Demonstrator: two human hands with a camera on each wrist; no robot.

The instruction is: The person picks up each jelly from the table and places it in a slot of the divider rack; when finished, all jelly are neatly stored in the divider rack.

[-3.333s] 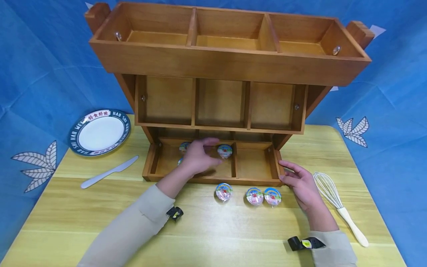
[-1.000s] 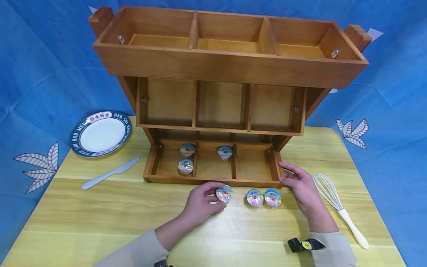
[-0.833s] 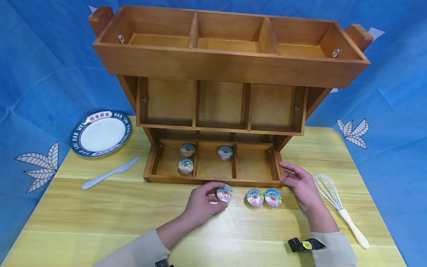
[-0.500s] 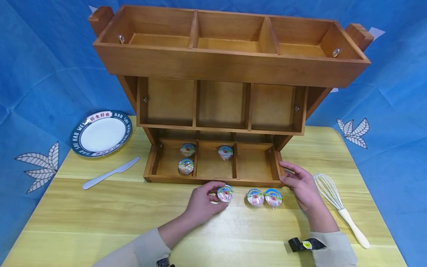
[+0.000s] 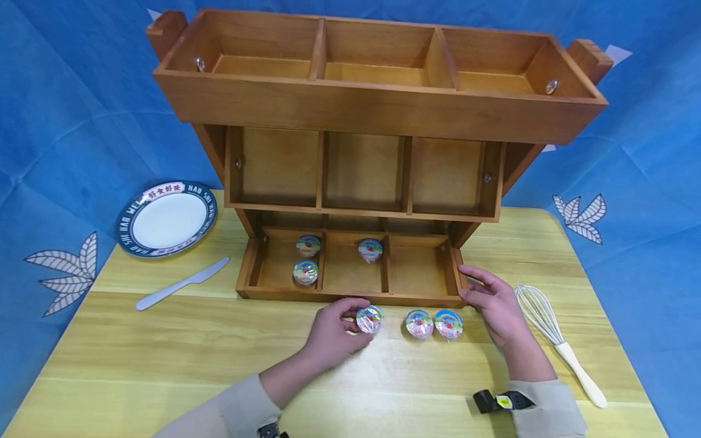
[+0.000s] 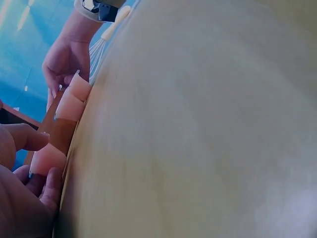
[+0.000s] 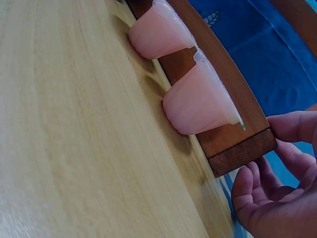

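My left hand [image 5: 335, 333] curls around a small jelly cup [image 5: 369, 319] with a printed foil lid, at the front edge of the rack. In the left wrist view its thumb and fingers lie on both sides of the pink cup [image 6: 48, 158]. My right hand [image 5: 495, 304] grips the front right corner of the wooden rack [image 5: 350, 297], fingertips on its side. Two more jelly cups, one on the left [image 5: 419, 324] and one on the right [image 5: 448, 324], stand side by side on the table. In the bottom tier are two cups [image 5: 305, 272] at left and one cup [image 5: 370, 249] in the middle.
The three-tier rack's top tray [image 5: 378, 103] overhangs the lower ones. A rimmed plate [image 5: 167, 219] and a pale knife [image 5: 183, 284] lie at left. On the right lies a whisk [image 5: 561, 344]. Blue cloth [image 5: 630, 152] surrounds the wooden table [image 5: 164, 365].
My left hand has come out of the bottom tier, forward and down to the jelly cup in front of the rack, and its fingers have closed around it. My right hand has stayed at the corner.
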